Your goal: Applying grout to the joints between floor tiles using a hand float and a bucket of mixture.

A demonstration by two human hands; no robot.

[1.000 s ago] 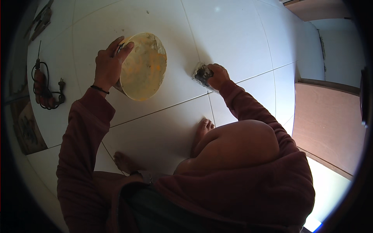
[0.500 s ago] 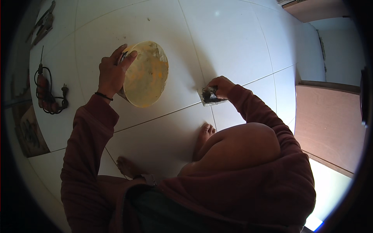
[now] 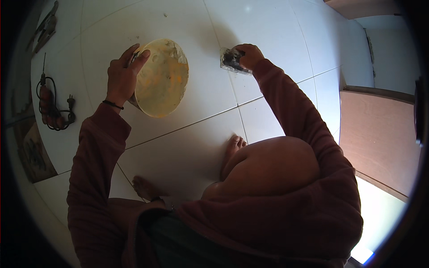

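My left hand (image 3: 122, 80) grips the rim of a pale yellow round bucket (image 3: 163, 80), thumb over the edge and fingers on the outer side. Its mouth faces up toward me, and smears of whitish and orange residue coat the inside. Farther to the right, my right hand (image 3: 249, 56) is closed around a small flat rectangular trowel (image 3: 233, 60) with a dark, grey-smeared back. That tool is at or just over the white tiled floor (image 3: 196, 129); I cannot tell whether it touches. The fingers hide its handle.
At the left lie a corded tool with a thin metal tip (image 3: 49, 107) and its plug. Beyond it are dark hand tools (image 3: 46, 29). A brown board (image 3: 35, 149) sits at the left edge. My bare feet (image 3: 234, 144) rest on the tiles. Pinkish panels (image 3: 380, 138) stand at the right.
My right hand has moved the trowel away from me, up the floor and slightly left. The bucket and my left hand have shifted slightly in the picture, along with the whole scene.
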